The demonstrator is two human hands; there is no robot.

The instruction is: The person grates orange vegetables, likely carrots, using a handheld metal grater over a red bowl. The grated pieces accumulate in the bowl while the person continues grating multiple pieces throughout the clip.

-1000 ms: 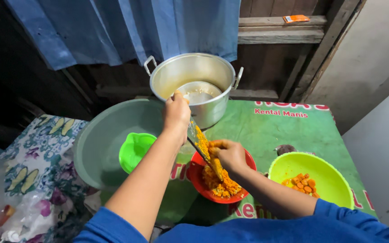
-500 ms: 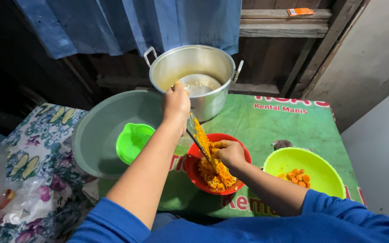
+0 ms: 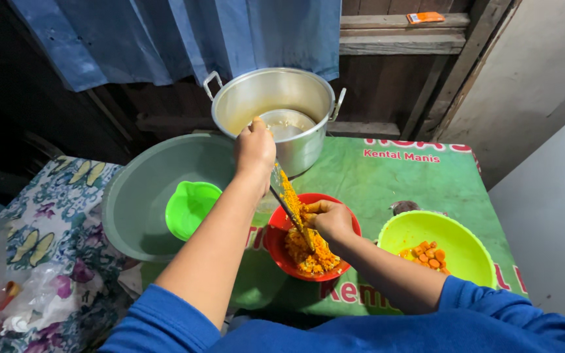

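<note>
You are looking down at a table covered by a green printed sheet (image 3: 426, 183), with a floral cloth (image 3: 47, 222) spread over its left end. Behind it, a blue curtain (image 3: 184, 33) hangs across dark wooden boards (image 3: 387, 85). A wooden ledge (image 3: 403, 40) runs along the top right. To your right stands a pale plaster wall (image 3: 531, 72). The left corner lies in deep shadow.

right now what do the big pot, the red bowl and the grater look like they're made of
Big pot: likely aluminium, dull silver sheen, riveted handles.
Red bowl: probably plastic, uniform glossy colour, thin rim.
Grater, held by the left hand: seems thin metal, though orange shreds cover most of it.
</note>
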